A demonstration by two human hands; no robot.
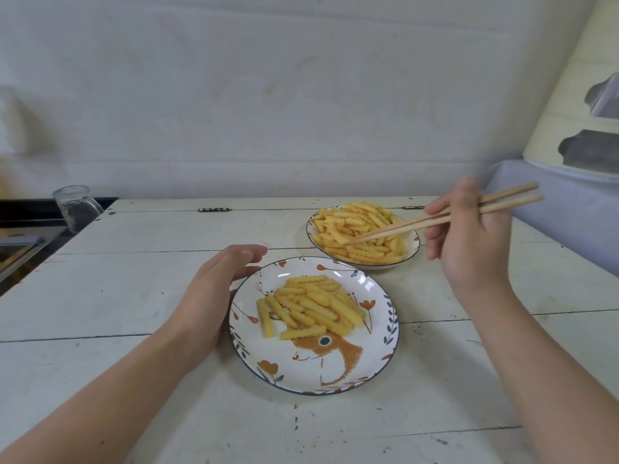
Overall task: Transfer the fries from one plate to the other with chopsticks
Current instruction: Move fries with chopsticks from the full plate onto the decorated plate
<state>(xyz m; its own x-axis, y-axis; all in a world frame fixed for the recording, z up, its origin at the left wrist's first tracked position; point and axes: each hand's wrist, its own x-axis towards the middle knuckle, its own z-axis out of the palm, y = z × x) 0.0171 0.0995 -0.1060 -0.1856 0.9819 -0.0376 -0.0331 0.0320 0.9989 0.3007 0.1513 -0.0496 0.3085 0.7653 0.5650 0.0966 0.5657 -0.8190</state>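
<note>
White planks are lying before us. Our right hand (469,236) is gripping the chopsticks (435,219), which are slanting down-left, tips closed among the fries (361,229) heaped on the far plate (413,244). That pile is sitting left of this hand. Our left hand (214,293), fingers relaxed and holding nothing, is resting against the near plate (335,373), already carrying some fries.

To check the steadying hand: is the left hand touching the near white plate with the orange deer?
Touching. The head view shows the left hand cupped against the deer plate at its left rim.
</note>
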